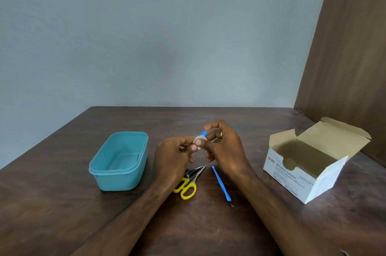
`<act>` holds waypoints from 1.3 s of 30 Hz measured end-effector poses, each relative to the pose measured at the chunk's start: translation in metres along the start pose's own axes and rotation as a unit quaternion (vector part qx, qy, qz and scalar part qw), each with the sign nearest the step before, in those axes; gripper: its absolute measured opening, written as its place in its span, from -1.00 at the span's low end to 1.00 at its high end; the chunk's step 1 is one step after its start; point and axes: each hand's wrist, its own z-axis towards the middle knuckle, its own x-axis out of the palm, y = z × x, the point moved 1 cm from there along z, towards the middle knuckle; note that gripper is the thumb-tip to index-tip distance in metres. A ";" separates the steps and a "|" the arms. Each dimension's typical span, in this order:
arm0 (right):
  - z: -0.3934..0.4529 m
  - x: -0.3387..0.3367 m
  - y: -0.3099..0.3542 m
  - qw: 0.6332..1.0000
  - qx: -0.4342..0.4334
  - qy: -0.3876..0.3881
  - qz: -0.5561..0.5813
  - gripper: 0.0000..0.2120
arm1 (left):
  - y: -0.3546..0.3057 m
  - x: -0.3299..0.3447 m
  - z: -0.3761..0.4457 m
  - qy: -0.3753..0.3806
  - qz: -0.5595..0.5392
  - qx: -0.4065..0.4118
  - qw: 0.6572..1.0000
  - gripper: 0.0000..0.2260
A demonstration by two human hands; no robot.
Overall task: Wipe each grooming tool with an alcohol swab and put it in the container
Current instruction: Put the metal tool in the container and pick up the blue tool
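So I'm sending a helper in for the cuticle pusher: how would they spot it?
Start at the white swab box on the table's right. Left of it, the cuticle pusher lies beside the yellow-handled scissors. It is the only thin blue stick lying flat.

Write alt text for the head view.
Two hands, left hand and right hand, hold a small blue tool wrapped in a white swab above a dark table, between an empty teal container and an open swab box.

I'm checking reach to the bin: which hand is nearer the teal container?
Left. The left hand is just to the right of the teal container, apart from it. The right hand is farther right, beyond the left; both pinch a white swab.
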 end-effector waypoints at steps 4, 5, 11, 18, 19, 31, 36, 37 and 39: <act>0.000 -0.001 0.001 0.999 0.001 -0.013 -0.033 -0.74 | 0.000 -0.001 0.000 0.003 0.014 0.006 1.000 -0.80; 0.000 -0.002 0.000 0.999 0.003 -0.018 -0.039 -0.79 | 0.001 -0.002 0.000 0.005 0.022 0.010 1.000 -0.81; 0.001 -0.004 0.000 0.999 -0.003 -0.013 -0.036 -0.91 | 0.001 -0.003 0.001 0.001 0.058 0.027 0.998 -0.80; 0.001 -0.003 0.003 0.998 0.000 -0.009 -0.058 -0.86 | 0.000 -0.003 -0.001 -0.008 0.053 0.020 0.998 -0.80; 0.000 -0.003 0.003 0.998 0.003 -0.010 -0.061 -0.84 | 0.000 -0.003 -0.001 -0.007 0.059 0.024 0.998 -0.80; 0.000 -0.003 0.004 0.998 -0.011 0.001 -0.067 -0.87 | 0.002 -0.006 0.001 -0.019 0.082 0.055 0.995 -0.79; 0.000 -0.002 0.002 0.997 -0.016 -0.005 -0.073 -0.87 | 0.002 -0.006 0.001 -0.022 0.077 0.057 0.995 -0.79; 0.000 -0.002 0.003 0.997 -0.019 -0.008 -0.076 -0.87 | 0.002 -0.006 0.001 -0.025 0.074 0.056 0.995 -0.80; -0.001 -0.003 0.005 0.996 -0.026 -0.008 -0.089 -0.82 | 0.003 -0.006 0.001 -0.028 0.076 0.055 0.995 -0.81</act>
